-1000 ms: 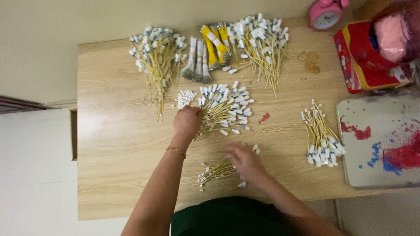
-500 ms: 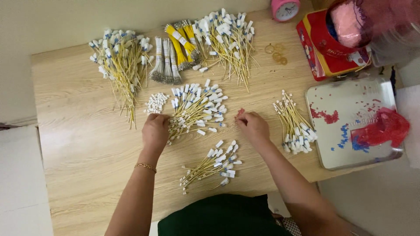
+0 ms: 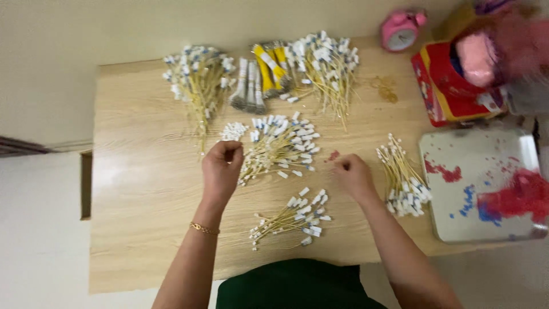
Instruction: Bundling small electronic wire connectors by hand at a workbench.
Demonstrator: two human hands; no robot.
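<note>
My left hand [image 3: 222, 169] rests on the wooden table [image 3: 143, 189] with its fingers curled shut, touching the left edge of a middle pile of thin yellow sticks with white tags [image 3: 280, 146]. A small heap of loose white tags [image 3: 233, 131] lies just above that hand. To the right of the pile, my right hand [image 3: 353, 174] has its fingertips pinched together beside a small red scrap [image 3: 333, 155]; I see nothing in it. A smaller pile of tagged sticks [image 3: 289, 216] lies between my forearms near the front edge.
More tagged stick piles lie at back left [image 3: 197, 86], back middle [image 3: 326, 66] and right [image 3: 400, 183]. Yellow and grey bundles [image 3: 260, 77], rubber bands [image 3: 386, 88], a pink alarm clock [image 3: 400, 28], a red box [image 3: 452, 86] and a white tray with red and blue bits [image 3: 480, 171] stand around.
My right hand has left the front pile and moved up to the right of the middle pile. My left hand has slid down to the pile's left edge.
</note>
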